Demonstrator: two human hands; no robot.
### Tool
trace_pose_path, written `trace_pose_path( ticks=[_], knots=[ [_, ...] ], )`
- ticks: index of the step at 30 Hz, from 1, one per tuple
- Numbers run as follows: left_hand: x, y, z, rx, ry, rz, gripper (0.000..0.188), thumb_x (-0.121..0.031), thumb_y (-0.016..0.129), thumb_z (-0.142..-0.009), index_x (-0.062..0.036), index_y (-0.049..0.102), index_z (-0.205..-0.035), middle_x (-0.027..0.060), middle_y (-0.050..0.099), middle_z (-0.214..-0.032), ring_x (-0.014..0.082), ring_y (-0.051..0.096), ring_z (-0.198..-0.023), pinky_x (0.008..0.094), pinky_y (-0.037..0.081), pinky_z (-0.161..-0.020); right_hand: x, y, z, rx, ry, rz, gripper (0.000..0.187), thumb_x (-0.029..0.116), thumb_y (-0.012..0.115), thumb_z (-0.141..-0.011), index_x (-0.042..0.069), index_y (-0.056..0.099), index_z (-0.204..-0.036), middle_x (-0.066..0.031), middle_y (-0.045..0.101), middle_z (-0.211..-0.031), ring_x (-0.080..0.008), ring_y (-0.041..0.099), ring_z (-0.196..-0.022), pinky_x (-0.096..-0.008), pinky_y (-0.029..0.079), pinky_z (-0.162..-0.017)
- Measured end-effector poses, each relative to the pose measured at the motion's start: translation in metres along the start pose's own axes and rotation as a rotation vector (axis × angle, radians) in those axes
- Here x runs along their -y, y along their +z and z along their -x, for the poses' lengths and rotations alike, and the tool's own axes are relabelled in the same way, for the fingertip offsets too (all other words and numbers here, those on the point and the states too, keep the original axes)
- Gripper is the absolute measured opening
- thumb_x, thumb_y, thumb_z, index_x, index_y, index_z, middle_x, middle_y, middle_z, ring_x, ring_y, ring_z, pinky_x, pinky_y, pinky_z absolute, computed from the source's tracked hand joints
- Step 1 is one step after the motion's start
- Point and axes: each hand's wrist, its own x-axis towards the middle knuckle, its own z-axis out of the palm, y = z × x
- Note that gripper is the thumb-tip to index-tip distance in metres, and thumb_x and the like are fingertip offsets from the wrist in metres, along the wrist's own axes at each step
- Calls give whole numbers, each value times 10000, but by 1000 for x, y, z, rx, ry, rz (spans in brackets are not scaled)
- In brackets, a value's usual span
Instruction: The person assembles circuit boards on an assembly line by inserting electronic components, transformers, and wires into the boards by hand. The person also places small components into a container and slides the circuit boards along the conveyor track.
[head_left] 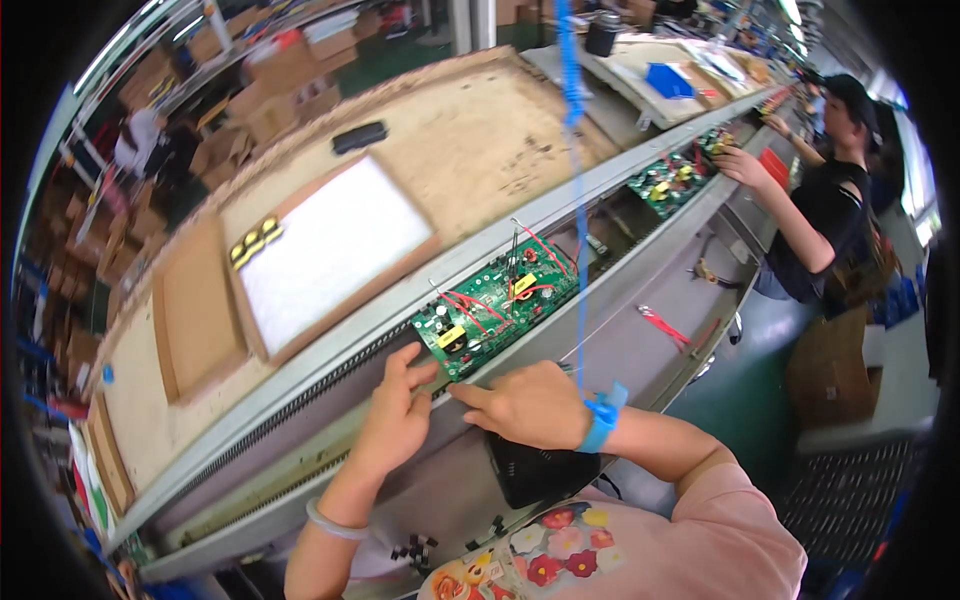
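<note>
A green circuit board (497,300) with red wires and yellow-topped parts sits across the rails of the conveyor in front of me. My left hand (398,415) is at the board's near left corner, its fingers loosely bent and apart, with nothing visible in them. From the right, my right hand (530,405) reaches to the board's near edge, index finger stretched toward it. No held thing shows in that hand. A blue wrist strap (602,420) with a blue cord circles my right wrist.
Beyond the rail, a cardboard tray (430,240) lined with white foam bears several yellow-and-black components (257,241). Below my right hand lies a black box (540,468). Farther right along the conveyor, a co-worker (830,190) handles boards near a second green board (665,185).
</note>
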Motion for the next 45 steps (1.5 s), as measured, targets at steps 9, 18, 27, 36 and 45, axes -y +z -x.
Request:
trace_pose_path(
  ticks=[9, 18, 27, 36, 45],
  knots=[
    [-2, 89, -107, 85, 232, 43, 567, 36, 544, -963, 8, 316, -1481, 158, 577, -1354, 243, 584, -1206, 359, 479, -1026, -80, -17, 10, -46, 300, 145, 366, 441, 570, -971, 96, 669, -1039, -122, 696, -708, -335, 705, -676, -471, 511, -537],
    [-24, 75, -67, 143, 242, -92, 572, -152, 636, -982, 40, 348, -1438, 262, 597, -1289, 344, 635, -1139, 415, 511, -962, -123, -30, 25, -62, 430, 227, 355, 450, 529, -995, 156, 677, -1127, -161, 669, -663, -367, 687, -612, -495, 520, -515],
    [-6, 65, -37, 6, 313, -252, 534, -168, 643, -983, 28, 396, -1414, 229, 651, -1208, 335, 656, -1119, 410, 505, -976, -146, -42, 35, -37, 473, 377, 328, 421, 508, -1009, 178, 666, -1161, -94, 690, -704, -306, 698, -658, -457, 506, -518],
    [-3, 67, -39, 13, 289, -281, 562, -194, 671, -964, 18, 414, -1416, 221, 651, -1216, 337, 655, -1130, 408, 504, -971, -199, -66, 48, 99, 535, 453, 330, 256, 503, -984, 246, 663, -1273, 52, 709, -1148, -250, 722, -928, -431, 570, -601],
    [-5, 63, -38, 25, 283, -249, 556, -179, 696, -943, 7, 444, -1402, 210, 660, -1213, 313, 657, -1130, 395, 501, -982, -248, -79, 50, 124, 774, 430, 432, 441, 397, -1033, 286, 616, -1372, -49, 740, -1135, -308, 713, -997, -469, 580, -791]
  ],
)
